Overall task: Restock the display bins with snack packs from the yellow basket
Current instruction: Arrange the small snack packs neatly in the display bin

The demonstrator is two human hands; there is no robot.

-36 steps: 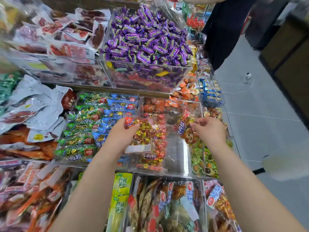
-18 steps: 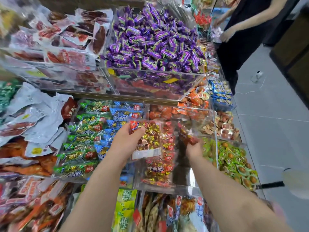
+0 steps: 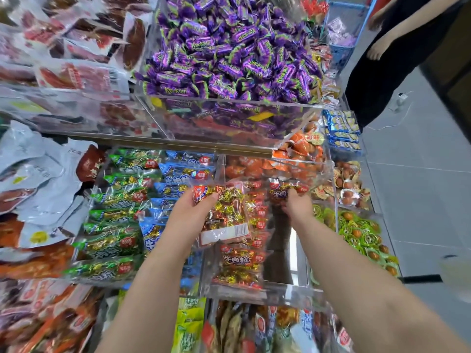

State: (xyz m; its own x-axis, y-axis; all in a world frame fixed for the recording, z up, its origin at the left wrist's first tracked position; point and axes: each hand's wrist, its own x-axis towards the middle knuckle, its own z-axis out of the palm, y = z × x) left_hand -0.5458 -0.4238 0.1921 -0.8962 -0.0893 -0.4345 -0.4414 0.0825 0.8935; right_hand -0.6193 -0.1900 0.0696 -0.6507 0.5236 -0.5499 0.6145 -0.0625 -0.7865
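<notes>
Snack pack [image 3: 224, 212], red-topped and full of gold-wrapped pieces, sits in your left hand [image 3: 188, 217]: your fingers and thumb curl round its upper left corner and hold it just above the clear bin [image 3: 254, 293] in the middle tier, white barcode label facing you. Your right hand [image 3: 297, 207] has its fingers closed round a second red pack [image 3: 286, 191] at the far right of that bin, over a bare stretch of the bin's bottom. More red packs [image 3: 239, 261] lie stacked along the bin's left side. Just left of it are rows of blue packs [image 3: 186, 171] and green packs [image 3: 114, 215]. On the tier behind, purple candies [image 3: 229, 47] heap high, with orange packs [image 3: 295, 151] to their lower right. Grey floor tiles [image 3: 420, 200] run along your right, where a person in black [image 3: 387, 67] stands beside a blue basket [image 3: 341, 52].
</notes>
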